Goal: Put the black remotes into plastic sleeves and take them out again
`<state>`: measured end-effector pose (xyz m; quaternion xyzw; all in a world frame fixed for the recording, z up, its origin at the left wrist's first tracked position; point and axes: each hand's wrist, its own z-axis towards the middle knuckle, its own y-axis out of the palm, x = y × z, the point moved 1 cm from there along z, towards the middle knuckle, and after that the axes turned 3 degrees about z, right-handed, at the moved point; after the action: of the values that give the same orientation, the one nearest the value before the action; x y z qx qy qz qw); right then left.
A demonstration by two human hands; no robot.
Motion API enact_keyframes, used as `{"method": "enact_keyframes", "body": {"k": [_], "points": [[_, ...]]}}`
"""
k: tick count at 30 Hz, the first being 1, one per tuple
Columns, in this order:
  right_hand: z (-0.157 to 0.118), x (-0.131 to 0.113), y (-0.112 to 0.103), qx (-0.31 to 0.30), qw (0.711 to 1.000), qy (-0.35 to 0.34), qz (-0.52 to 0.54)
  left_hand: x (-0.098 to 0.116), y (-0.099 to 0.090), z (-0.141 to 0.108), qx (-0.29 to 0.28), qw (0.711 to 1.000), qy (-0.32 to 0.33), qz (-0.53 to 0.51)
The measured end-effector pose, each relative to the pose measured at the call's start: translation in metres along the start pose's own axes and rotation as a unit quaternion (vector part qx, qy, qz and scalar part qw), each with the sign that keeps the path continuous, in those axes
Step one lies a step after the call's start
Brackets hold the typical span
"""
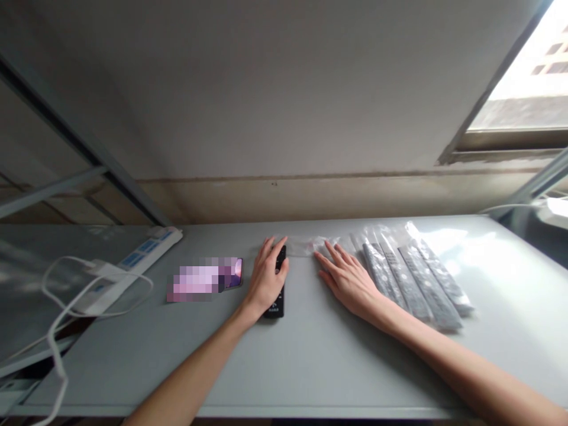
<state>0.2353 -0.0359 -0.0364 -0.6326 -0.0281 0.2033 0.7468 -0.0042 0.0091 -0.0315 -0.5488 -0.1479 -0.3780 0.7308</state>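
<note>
You rest your left hand over a black remote control on a pale gray table, its long side pointing away from you, a position that seems to steady it within easy reach. Your left fingers extend forward with the thumb along its right side; whether they grip or merely lie on it, you cannot tell from this view.

Your right hand lies palm down, fingers slightly spread, fingertips at a clear plastic sleeve, probably to keep the flimsy film flat. To its right, what look like four wrapped remotes lie side by side at a slant, apparently grouped apart from the bare one. A phone and a white power strip sit off to the left.

The bare remote is slim, straight-sided and dark, with pale markings near its close end; your hand hides much of its upper face. The sleeve beyond looks crumpled and glossy, the wrapped units hazy gray beneath wrinkled film.
</note>
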Motion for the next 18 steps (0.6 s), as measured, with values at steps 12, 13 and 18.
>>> {"method": "enact_keyframes", "body": {"k": [12, 13, 18], "points": [[0.006, -0.003, 0.001, 0.010, 1.000, -0.001, 0.000, 0.007, 0.000, -0.003, -0.032, 0.994, 0.041, 0.093], [0.007, -0.004, -0.001, 0.009, 1.000, -0.004, -0.004, 0.007, 0.000, -0.003, -0.055, 0.992, 0.038, 0.107], [-0.001, -0.001, -0.027, 0.024, 0.999, 0.009, -0.032, 0.005, 0.000, -0.002, -0.123, 0.977, 0.010, 0.173]]}}
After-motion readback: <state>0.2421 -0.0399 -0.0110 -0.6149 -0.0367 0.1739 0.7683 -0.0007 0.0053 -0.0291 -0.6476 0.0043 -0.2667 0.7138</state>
